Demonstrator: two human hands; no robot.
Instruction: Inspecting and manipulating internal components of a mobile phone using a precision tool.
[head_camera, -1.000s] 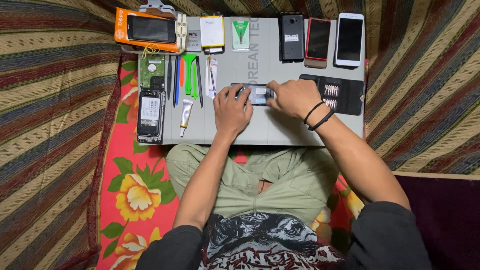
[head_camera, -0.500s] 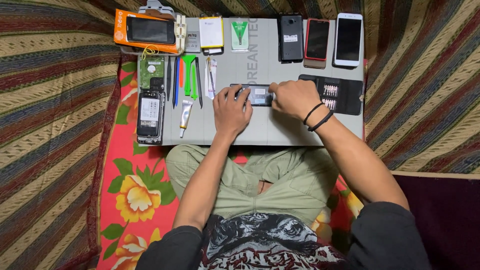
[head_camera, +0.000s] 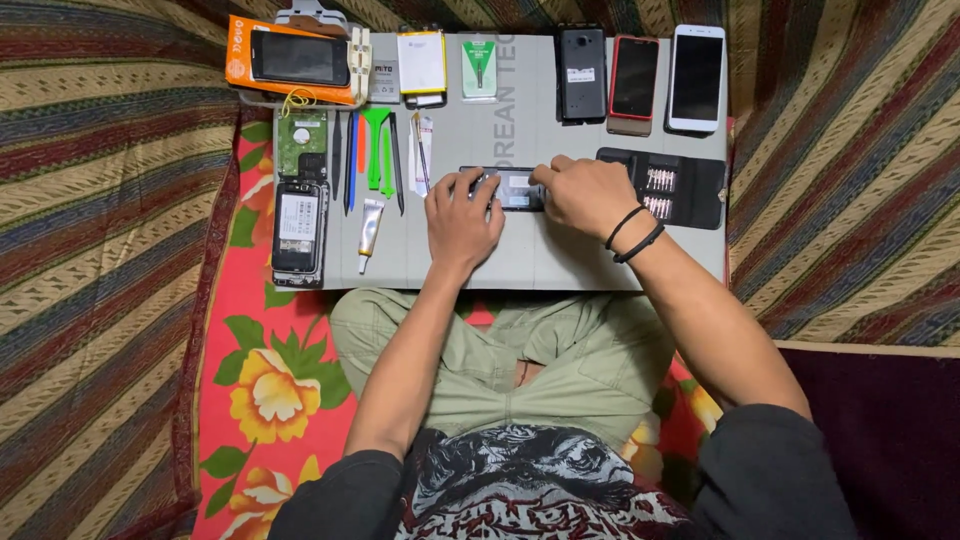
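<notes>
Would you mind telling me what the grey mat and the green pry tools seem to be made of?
Grey mat: likely rubber or silicone, judging by its flat, matte, glare-free surface. Green pry tools: probably plastic, given the bright uniform colour and thin moulded shapes.

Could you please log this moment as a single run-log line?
left hand: on small phone | right hand: on same phone | surface: grey mat | nearby: bit case, green pry tools

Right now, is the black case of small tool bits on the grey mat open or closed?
Open. The black case lies spread flat on the grey mat, and rows of small metal bits show inside, beside the right hand.
</notes>
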